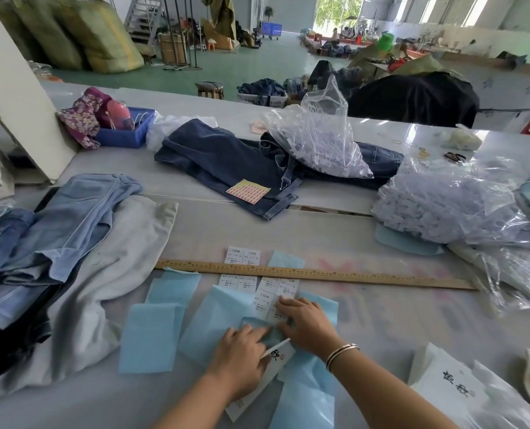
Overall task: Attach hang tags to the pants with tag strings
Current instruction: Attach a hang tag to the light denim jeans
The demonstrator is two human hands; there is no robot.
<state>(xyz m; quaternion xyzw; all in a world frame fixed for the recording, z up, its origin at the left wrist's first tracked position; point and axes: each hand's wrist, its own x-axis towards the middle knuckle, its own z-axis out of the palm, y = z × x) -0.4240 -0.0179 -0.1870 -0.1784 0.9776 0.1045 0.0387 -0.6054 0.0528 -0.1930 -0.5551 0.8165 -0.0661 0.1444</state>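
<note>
Pants (242, 162) on grey table (335, 236), open warehouse floor (257, 66)

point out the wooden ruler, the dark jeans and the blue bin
wooden ruler (316, 274): head view, middle of its length
dark jeans (223, 159): head view, folded leg
blue bin (124, 138): head view, front wall

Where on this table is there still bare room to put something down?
Bare table lies right of the right hand, below the wooden ruler. Another open strip runs between the ruler and the dark jeans. It is crowded around the left hand with blue sheets, and at both edges.
</note>
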